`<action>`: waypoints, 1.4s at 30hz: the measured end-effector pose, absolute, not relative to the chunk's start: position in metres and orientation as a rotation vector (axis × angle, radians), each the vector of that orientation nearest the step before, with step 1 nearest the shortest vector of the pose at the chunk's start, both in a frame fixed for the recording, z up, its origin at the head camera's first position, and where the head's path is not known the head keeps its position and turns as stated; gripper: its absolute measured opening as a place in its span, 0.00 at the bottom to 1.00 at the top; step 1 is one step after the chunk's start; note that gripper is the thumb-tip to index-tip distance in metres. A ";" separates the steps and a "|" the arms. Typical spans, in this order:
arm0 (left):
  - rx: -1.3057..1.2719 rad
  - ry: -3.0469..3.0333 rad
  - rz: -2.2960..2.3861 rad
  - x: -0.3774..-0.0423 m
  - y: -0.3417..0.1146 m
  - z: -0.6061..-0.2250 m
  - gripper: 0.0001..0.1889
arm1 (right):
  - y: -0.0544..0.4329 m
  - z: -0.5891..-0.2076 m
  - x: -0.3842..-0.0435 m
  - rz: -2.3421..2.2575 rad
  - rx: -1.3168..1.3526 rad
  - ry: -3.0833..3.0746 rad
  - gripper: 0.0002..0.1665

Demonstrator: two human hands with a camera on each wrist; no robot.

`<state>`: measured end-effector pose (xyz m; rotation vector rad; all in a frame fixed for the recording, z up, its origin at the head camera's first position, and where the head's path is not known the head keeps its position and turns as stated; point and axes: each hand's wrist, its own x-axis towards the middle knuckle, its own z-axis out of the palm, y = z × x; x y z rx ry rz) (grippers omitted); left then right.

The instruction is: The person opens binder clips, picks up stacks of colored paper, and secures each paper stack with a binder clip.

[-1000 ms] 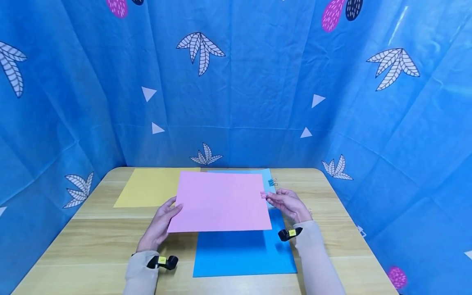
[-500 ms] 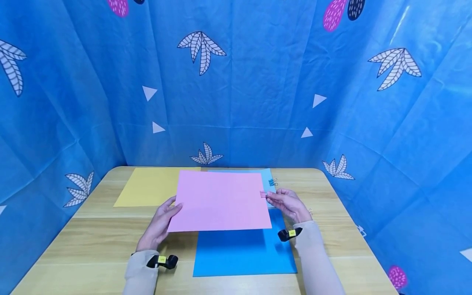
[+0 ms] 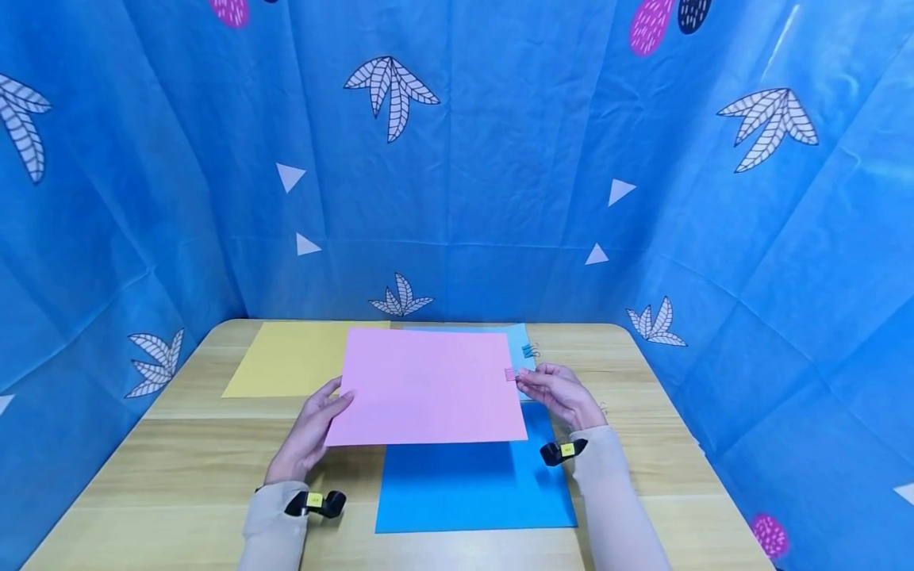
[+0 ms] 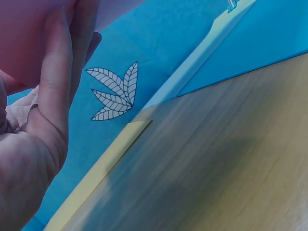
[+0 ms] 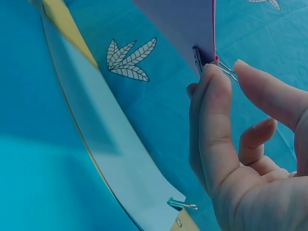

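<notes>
Almost nothing moved since the earlier head frame, I note. Left hand grips pink rectangular paper sheet, raised over bright-blue rectangular paper sheet; right hand pinches small pink metal binder clip at the raised sheet's edge. Hands apart.

A blue leaf-printed curtain backs the wooden table.

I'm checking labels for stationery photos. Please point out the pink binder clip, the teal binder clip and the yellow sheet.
Pink binder clip [image 3: 510, 374]: head view, on its pink body.
Teal binder clip [image 3: 528, 350]: head view, on its teal body.
Yellow sheet [image 3: 294, 359]: head view, on its uncovered part.
</notes>
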<state>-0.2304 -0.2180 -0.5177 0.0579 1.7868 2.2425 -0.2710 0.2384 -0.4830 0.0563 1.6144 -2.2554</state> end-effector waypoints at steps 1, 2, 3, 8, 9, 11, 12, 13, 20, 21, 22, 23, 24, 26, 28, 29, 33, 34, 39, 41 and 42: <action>0.051 1.798 2.235 -0.230 -0.218 -0.517 0.37 | 0.238 -0.483 -0.271 -2.252 0.057 1.617 0.13; 0.041 1.810 2.230 -0.230 -0.218 -0.517 0.38 | 0.238 -0.482 -0.270 -2.248 0.051 1.616 0.13; 0.031 1.828 2.219 -0.229 -0.218 -0.517 0.38 | 0.238 -0.482 -0.270 -2.245 0.050 1.616 0.13; -0.037 1.907 2.175 -0.226 -0.217 -0.518 0.40 | 0.240 -0.482 -0.269 -2.235 0.031 1.611 0.11; -0.050 1.911 2.176 -0.225 -0.217 -0.518 0.40 | 0.240 -0.482 -0.269 -2.234 0.029 1.614 0.11; -0.050 1.899 2.187 -0.226 -0.217 -0.518 0.39 | 0.241 -0.482 -0.269 -2.227 0.018 1.622 0.10; -0.045 1.883 2.198 -0.226 -0.217 -0.518 0.39 | 0.241 -0.482 -0.269 -2.225 0.014 1.625 0.09; -0.040 1.866 2.210 -0.226 -0.217 -0.518 0.38 | 0.241 -0.482 -0.269 -2.223 0.012 1.628 0.08; 0.030 1.771 2.278 -0.226 -0.219 -0.517 0.35 | 0.244 -0.483 -0.268 -2.182 -0.014 1.662 0.10; 0.034 1.768 2.284 -0.226 -0.219 -0.517 0.35 | 0.245 -0.483 -0.268 -2.168 -0.016 1.676 0.16; 0.031 1.763 2.289 -0.225 -0.220 -0.517 0.35 | 0.245 -0.484 -0.268 -2.155 -0.008 1.688 0.22; 0.027 1.758 2.294 -0.225 -0.220 -0.517 0.35 | 0.246 -0.484 -0.268 -2.140 -0.004 1.702 0.28; 0.020 1.753 2.300 -0.225 -0.221 -0.517 0.34 | 0.246 -0.484 -0.269 -2.123 0.001 1.724 0.34; -0.005 1.747 2.313 -0.225 -0.222 -0.517 0.34 | 0.246 -0.485 -0.270 -2.086 0.005 1.770 0.42; -0.038 1.735 2.321 -0.224 -0.224 -0.516 0.35 | 0.246 -0.486 -0.270 -2.058 0.005 1.808 0.46; -0.048 1.731 2.323 -0.224 -0.225 -0.515 0.35 | 0.246 -0.486 -0.271 -2.051 0.001 1.821 0.46; -0.082 1.729 2.320 -0.224 -0.228 -0.511 0.37 | 0.244 -0.485 -0.271 -2.043 -0.033 1.827 0.46; -0.080 1.732 2.319 -0.224 -0.228 -0.511 0.36 | 0.243 -0.485 -0.271 -2.046 -0.043 1.822 0.46; -0.046 1.732 2.320 -0.222 -0.230 -0.507 0.35 | 0.236 -0.481 -0.271 -2.046 -0.075 1.824 0.44; -0.046 1.726 2.325 -0.221 -0.232 -0.506 0.35 | 0.234 -0.480 -0.271 -2.035 -0.079 1.847 0.42; -0.052 1.729 2.326 -0.221 -0.232 -0.506 0.35 | 0.233 -0.480 -0.271 -2.027 -0.079 1.859 0.41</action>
